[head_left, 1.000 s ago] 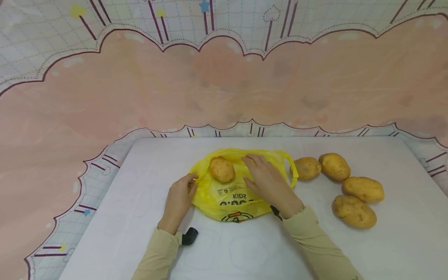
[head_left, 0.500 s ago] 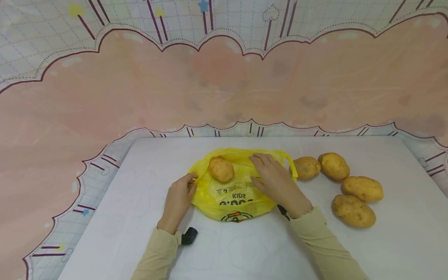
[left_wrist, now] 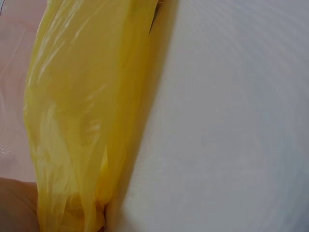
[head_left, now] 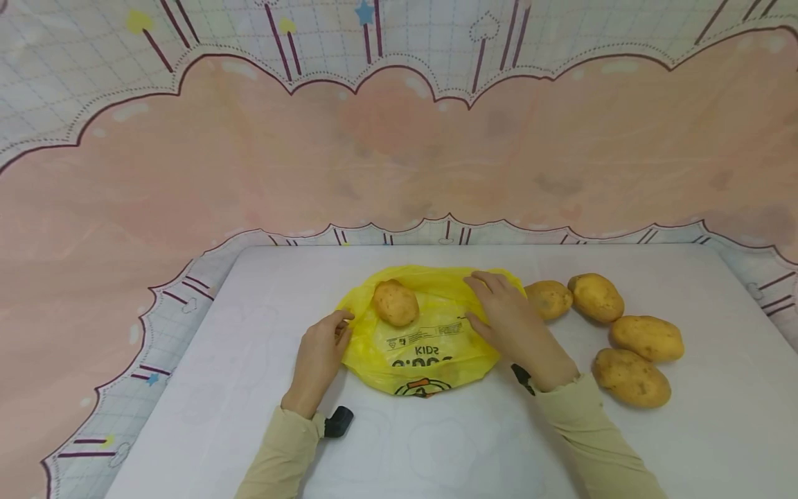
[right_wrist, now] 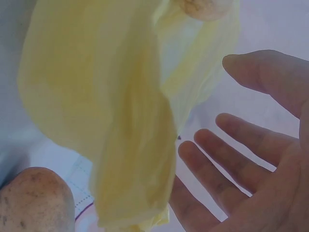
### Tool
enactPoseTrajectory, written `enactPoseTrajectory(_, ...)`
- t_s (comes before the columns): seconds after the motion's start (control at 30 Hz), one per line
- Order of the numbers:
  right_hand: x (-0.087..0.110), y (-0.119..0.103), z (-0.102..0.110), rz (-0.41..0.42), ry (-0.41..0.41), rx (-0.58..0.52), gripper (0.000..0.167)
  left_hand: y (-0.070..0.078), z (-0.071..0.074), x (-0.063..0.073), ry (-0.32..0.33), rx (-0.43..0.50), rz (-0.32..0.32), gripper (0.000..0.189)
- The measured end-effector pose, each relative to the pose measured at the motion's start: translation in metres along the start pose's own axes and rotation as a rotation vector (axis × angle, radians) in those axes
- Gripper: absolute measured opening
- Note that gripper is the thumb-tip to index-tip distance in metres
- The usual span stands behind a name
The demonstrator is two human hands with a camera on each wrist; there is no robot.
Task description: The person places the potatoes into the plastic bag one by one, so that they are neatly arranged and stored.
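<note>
A yellow plastic bag (head_left: 430, 346) lies on the white table with its mouth spread. Inside it, toward the left, is a potato (head_left: 395, 303). My left hand (head_left: 319, 353) pinches the bag's left edge; in the left wrist view, yellow film (left_wrist: 77, 111) covers part of its fingers. Over the bag's right side is my right hand (head_left: 514, 326), holding nothing. Its fingers (right_wrist: 231, 162) are extended and spread beside the bag's handle end in the right wrist view.
Several loose potatoes (head_left: 646, 337) rest on the table (head_left: 399, 443) to the right, the closest potato (head_left: 550, 299) just past the bag's right edge. A patterned cloth backdrop (head_left: 399, 159) rises behind the table.
My right hand has moved to the right across the bag, now hiding its right handle. My left hand and the potatoes stay where they were.
</note>
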State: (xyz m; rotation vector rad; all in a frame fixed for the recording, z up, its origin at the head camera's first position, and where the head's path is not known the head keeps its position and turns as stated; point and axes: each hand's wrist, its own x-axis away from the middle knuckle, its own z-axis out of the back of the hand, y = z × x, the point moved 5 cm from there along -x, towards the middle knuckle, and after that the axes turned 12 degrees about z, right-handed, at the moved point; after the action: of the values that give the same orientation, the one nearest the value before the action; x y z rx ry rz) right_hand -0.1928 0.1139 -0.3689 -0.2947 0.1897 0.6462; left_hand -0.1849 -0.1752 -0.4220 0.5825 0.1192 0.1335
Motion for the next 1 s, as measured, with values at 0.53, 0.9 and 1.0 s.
enactPoseTrajectory(0.53, 0.013, 0.017, 0.009, -0.073, -0.005, -0.039, 0.056, -0.001, 0.0, 0.0, 0.008, -0.002, -0.006, 0.024)
enactPoseTrajectory(0.9, 0.021, 0.027, 0.015, -0.066, 0.035, -0.037, 0.053, 0.001, 0.0, 0.0, -0.02, 0.002, 0.008, 0.026)
enactPoseTrajectory(1.0, 0.023, 0.028, 0.017, -0.057, 0.042, -0.029, 0.052, 0.001, 0.0, 0.0, -0.02, 0.001, 0.005, 0.026)
